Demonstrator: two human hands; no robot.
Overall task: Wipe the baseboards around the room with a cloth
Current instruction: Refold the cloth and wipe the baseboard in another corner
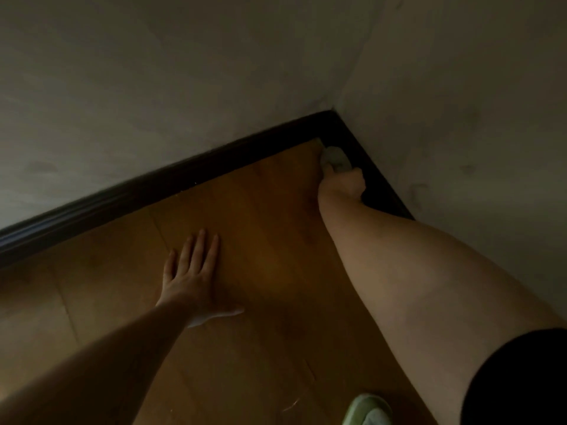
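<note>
Cloth: one pale cloth (pixel 334 158), bunched against the dark baseboard (pixel 184 179) on the right-hand wall, just beside the room corner, low where board meets wooden floor (pixel 276 256).
Right hand: the right hand (pixel 343 182) is curled round the cloth and presses it to the board; the arm reaches out long.
Left hand: the left hand (pixel 193 271) lies flat on the floor, fingers straight and slightly spread, apparently bracing the body.
Baseboards: two runs in view, meeting at the corner.
Step in hand: wiping the right run at its corner end, by my reading.
Next move: likely a steady drag along the board, keeping pressure on the face and top edge; the left hand must shift to follow.
Other: one green slipper (pixel 368 409) at the bottom edge; a black sleeve (pixel 521 378); two plain walls (pixel 184 72).
</note>
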